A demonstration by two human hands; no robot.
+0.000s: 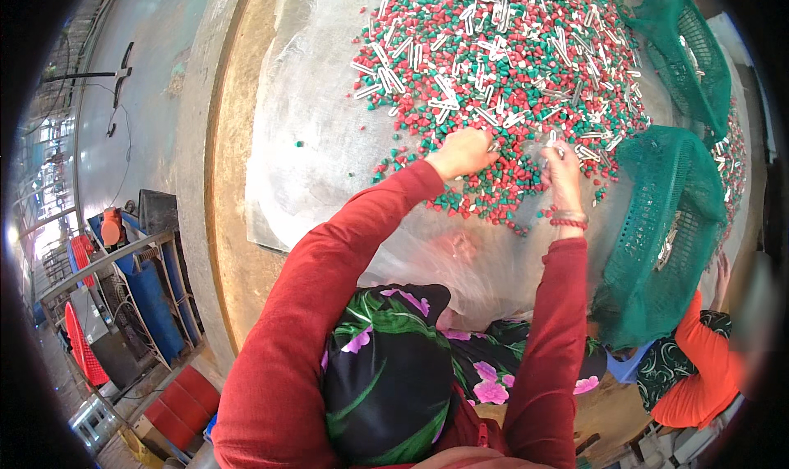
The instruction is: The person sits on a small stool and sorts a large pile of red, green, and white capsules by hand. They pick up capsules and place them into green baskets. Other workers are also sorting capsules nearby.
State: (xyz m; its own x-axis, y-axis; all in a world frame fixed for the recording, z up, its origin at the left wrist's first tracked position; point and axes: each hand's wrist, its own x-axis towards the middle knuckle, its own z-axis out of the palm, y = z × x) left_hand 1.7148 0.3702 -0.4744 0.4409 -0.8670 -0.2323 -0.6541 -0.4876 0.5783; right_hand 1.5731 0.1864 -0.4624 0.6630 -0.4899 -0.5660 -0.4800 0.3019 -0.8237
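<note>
A wide pile of small red and green cone-like pieces lies before me, with many long, narrow, silvery-white metal loops mixed through it. At the pile's near edge my left hand is closed, its fingers curled down among the pieces; what they hold is hidden. A short way to the right, my right hand pinches a small silvery metal loop at its fingertips, just above the pile. A red bracelet is on that wrist.
Two green mesh baskets stand right of the pile, with metal loops inside. Clear plastic sheeting covers the table, whose wooden edge runs along the left. A person in an orange sleeve is at the lower right.
</note>
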